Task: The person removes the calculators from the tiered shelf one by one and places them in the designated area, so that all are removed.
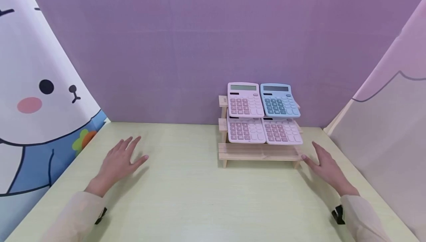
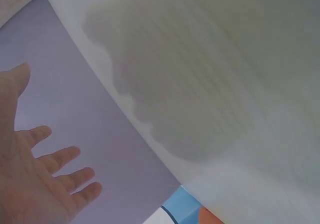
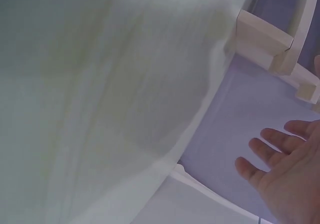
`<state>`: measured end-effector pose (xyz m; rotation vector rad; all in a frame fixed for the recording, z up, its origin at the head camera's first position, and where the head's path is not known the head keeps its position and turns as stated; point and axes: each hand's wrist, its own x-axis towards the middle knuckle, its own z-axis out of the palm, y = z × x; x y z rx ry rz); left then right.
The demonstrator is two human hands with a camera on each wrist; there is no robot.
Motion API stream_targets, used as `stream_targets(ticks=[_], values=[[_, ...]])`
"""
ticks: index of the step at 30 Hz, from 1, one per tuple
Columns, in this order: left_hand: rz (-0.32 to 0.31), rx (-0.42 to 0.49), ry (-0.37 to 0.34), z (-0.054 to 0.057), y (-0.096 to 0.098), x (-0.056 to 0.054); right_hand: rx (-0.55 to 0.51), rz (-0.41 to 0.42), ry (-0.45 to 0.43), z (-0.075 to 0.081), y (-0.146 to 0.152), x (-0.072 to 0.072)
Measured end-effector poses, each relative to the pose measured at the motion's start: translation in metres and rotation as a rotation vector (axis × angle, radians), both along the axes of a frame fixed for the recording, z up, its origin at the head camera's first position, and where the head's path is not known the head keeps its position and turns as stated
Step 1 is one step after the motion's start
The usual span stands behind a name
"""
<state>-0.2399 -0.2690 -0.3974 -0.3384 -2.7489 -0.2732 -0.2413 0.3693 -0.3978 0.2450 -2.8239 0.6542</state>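
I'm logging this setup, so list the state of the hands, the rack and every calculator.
Left hand: open, holding nothing
Right hand: open, holding nothing
Three-tier wooden rack: upright, calculators on upper two tiers
Top-left pink calculator: display showing, on or off unclear
Blue calculator: display showing, on or off unclear
Middle-left pink calculator: display hidden, keys showing
Middle-right pink calculator: display hidden, keys showing

Calculators [image 1: 255, 110] on rack [image 1: 259, 153] between the hands [image 1: 116, 163] [image 1: 329, 168], perhaps against the right one.
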Motion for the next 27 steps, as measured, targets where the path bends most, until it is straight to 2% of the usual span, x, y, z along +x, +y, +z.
stream_targets(ticks=[5, 9, 19, 27], values=[[-0.044, 0.017, 0.049, -0.003, 0.008, -0.002, -0.033, 0.002, -0.009, -0.001, -0.003, -0.002], [-0.082, 0.040, 0.078, -0.004, 0.015, -0.002, -0.072, 0.009, 0.020, -0.003, -0.005, -0.004], [-0.110, 0.104, -0.001, -0.004, 0.028, -0.005, -0.169, 0.035, 0.066, -0.006, -0.013, -0.008], [-0.143, 0.134, -0.039, -0.006, 0.041, -0.007, -0.211, 0.011, 0.009, -0.003, -0.019, -0.008]])
